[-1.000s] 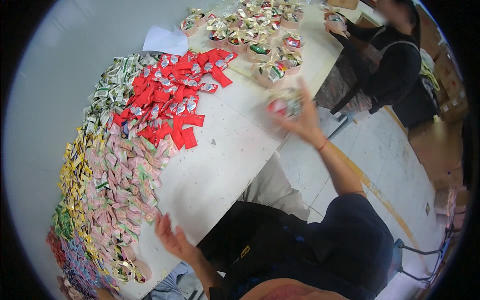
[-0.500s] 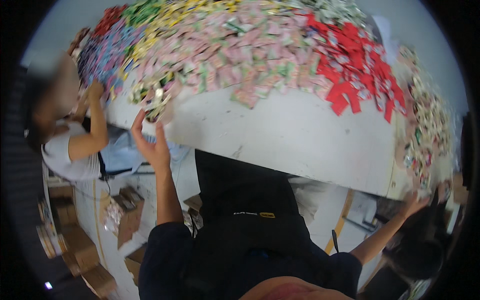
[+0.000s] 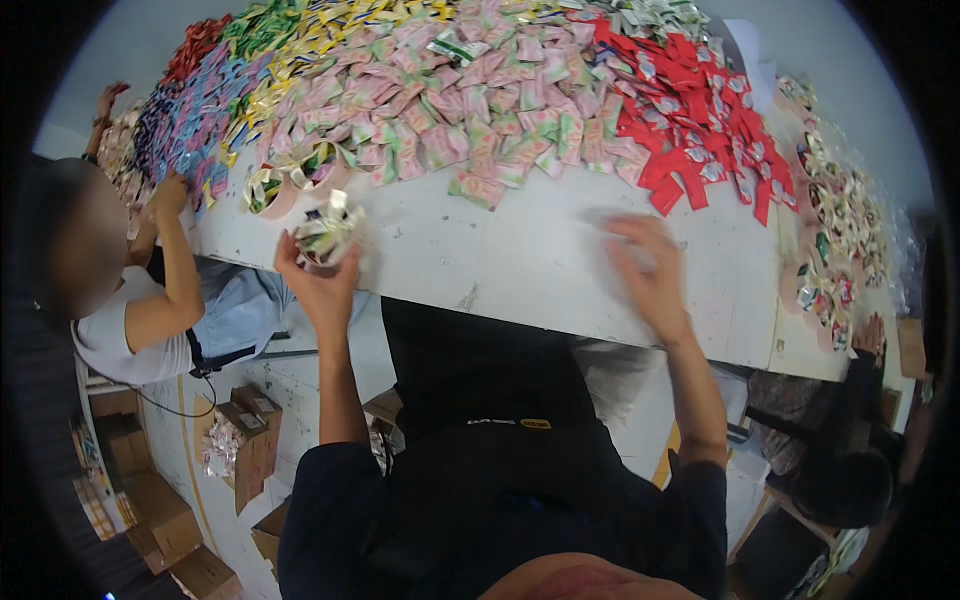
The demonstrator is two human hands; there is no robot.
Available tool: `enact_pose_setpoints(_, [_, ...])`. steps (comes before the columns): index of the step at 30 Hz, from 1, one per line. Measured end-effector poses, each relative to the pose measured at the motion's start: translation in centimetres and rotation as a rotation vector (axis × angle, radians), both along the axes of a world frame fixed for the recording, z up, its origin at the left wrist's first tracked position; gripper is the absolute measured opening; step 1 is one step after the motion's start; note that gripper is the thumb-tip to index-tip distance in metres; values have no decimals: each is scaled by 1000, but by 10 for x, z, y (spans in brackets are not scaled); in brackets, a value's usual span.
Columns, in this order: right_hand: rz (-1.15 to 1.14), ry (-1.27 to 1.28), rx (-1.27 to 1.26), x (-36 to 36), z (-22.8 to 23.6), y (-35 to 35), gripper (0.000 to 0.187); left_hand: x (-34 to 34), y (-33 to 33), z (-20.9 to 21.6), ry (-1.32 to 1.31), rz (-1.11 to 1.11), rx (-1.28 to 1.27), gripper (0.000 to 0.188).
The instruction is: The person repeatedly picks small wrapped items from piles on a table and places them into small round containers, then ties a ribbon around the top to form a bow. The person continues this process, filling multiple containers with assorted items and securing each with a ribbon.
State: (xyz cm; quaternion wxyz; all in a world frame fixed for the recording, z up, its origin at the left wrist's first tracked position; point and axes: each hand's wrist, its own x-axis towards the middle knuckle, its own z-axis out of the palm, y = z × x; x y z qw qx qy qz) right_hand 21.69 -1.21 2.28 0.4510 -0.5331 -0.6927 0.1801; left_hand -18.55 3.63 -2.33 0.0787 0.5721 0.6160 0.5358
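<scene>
My left hand point(image 3: 318, 288) grips a small round pale tub point(image 3: 330, 240) with a shiny cream ribbon on top, near the front edge of the white table point(image 3: 480, 255). Just beyond it stand two more round pink tubs, a left one point(image 3: 268, 197) and a right one point(image 3: 325, 168), with colourful packets in them. Over the right part of the table hovers my right hand point(image 3: 648, 270), somewhat blurred, its fingers spread and nothing in them. Farther back lie a wide heap of pink-and-green packets point(image 3: 440, 120) and a heap of red packets point(image 3: 690, 130).
Yellow packets point(image 3: 295, 75), blue-purple packets point(image 3: 195, 110) and green packets point(image 3: 262, 30) fill the table's far left. Several ribboned tubs point(image 3: 835, 220) crowd the right side. A co-worker point(image 3: 150, 310) works at the left; another person's hand point(image 3: 872, 335) shows at right. Cardboard boxes point(image 3: 165, 505) stand on the floor.
My right hand has come from the tubs at the far right back over the table. My left hand has closed on a tub and drawn it slightly nearer, apart from the others.
</scene>
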Motion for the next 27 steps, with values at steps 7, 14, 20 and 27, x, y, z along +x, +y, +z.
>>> enact_pose_setpoints(7, [258,-451,166,-118,-18,100,38,85,-41,-12,18,-302,-45,99])
enact_pose_setpoints(14, [168,39,56,-29,-11,106,28,127,-2,14,134,-644,-90,99])
enact_pose_setpoints(20, [-383,1143,-234,81,12,94,20,163,224,86,117,-637,259,24])
enact_pose_setpoints(27, [-466,1151,-74,109,14,92,21,136,484,60,898,-468,-341,30])
